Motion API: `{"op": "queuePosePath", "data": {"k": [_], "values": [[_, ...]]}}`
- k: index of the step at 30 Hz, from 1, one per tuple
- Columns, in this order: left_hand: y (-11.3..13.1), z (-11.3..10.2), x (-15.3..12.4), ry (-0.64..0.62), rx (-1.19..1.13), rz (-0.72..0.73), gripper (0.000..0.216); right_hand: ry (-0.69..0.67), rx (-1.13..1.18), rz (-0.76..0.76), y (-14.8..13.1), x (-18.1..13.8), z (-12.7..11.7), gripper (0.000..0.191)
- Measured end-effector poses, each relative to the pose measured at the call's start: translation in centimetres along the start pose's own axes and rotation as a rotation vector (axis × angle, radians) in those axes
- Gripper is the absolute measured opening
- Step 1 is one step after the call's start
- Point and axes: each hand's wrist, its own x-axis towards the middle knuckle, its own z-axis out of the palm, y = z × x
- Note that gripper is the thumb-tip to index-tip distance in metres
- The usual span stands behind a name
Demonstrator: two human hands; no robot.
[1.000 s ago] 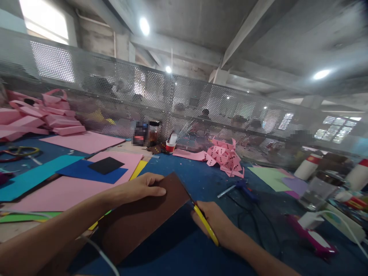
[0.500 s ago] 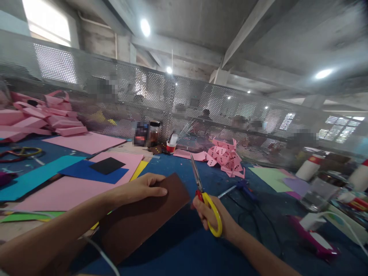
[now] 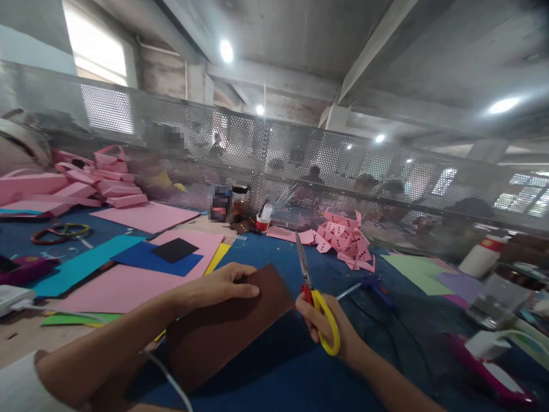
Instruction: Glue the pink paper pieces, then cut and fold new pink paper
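Observation:
Pinched in my left hand (image 3: 229, 286) is a sheet of brown card (image 3: 231, 337), held tilted above the blue tabletop (image 3: 300, 372), thumb on top. My right hand (image 3: 323, 320) grips scissors (image 3: 304, 266) with yellow and red handles. Their blades look closed together and point up and away from me. The scissors stand just right of the card's corner, and a gap shows between blades and card. Fingers under the card are hidden.
Pink, blue and black paper sheets (image 3: 156, 260) lie left. Folded pink pieces (image 3: 345, 237) are heaped before a perforated metal screen (image 3: 257, 149). A blue glue gun (image 3: 377, 289) with its cable, a clear jar (image 3: 501, 294) and a magenta device (image 3: 489, 366) sit right. Another pair of scissors (image 3: 62, 232) rests far left.
The whole view has shifted, so everything appears farther right and slightly lower. Both hands keep their hold on the brown card and the scissors.

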Motion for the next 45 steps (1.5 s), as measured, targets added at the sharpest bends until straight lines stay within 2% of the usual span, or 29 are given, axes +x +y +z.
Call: {"op": "queuePosePath", "data": {"k": [5, 11, 14, 19, 23, 25, 28, 30, 35, 37, 40, 45], "values": [[-0.2, 0.0, 0.1, -0.015, -0.005, -0.013, 0.038, -0.037, 0.046, -0.046, 0.2, 0.1, -0.1, 0.046], [0.1, 0.1, 0.0, -0.011, 0.049, -0.005, 0.037, -0.003, -0.081, 0.018, 0.1, 0.1, 0.0, 0.035], [0.3, 0.0, -0.1, -0.023, 0.026, -0.033, 0.037, 0.048, -0.07, 0.017, 0.2, 0.3, -0.3, 0.034], [0.3, -0.5, -0.1, -0.081, -0.007, -0.013, 0.031, 0.208, -0.039, -0.061, 1.6, 1.2, -1.6, 0.034], [0.2, -0.8, 0.0, -0.076, -0.028, -0.015, 0.028, 0.229, -0.005, -0.076, 2.6, 1.8, -2.2, 0.038], [0.2, -1.3, 0.2, -0.011, -0.047, -0.008, 0.026, 0.227, 0.03, -0.065, 2.6, 1.8, -2.2, 0.039], [-0.3, -2.8, 0.6, 0.213, -0.108, 0.009, 0.03, 0.201, 0.024, -0.052, 2.4, 1.5, -2.0, 0.037], [-1.0, -4.3, 0.9, 0.419, -0.147, 0.017, 0.034, 0.178, -0.001, -0.049, 2.3, 1.4, -1.8, 0.036], [-3.9, -9.0, 0.6, 0.744, -0.169, -0.009, 0.036, 0.18, -0.012, -0.008, 2.5, 1.5, -1.6, 0.034], [-4.9, -10.7, 0.4, 0.834, -0.185, -0.009, 0.036, 0.175, -0.031, -0.002, 2.5, 1.5, -1.5, 0.032], [-5.9, -12.7, 0.3, 0.899, -0.216, 0.03, 0.035, 0.167, -0.058, 0.009, 2.4, 1.4, -1.5, 0.03], [-6.5, -14.0, -0.2, 0.813, -0.163, 0.005, 0.037, 0.167, -0.074, 0.032, 2.0, 1.2, -1.4, 0.03]]}}
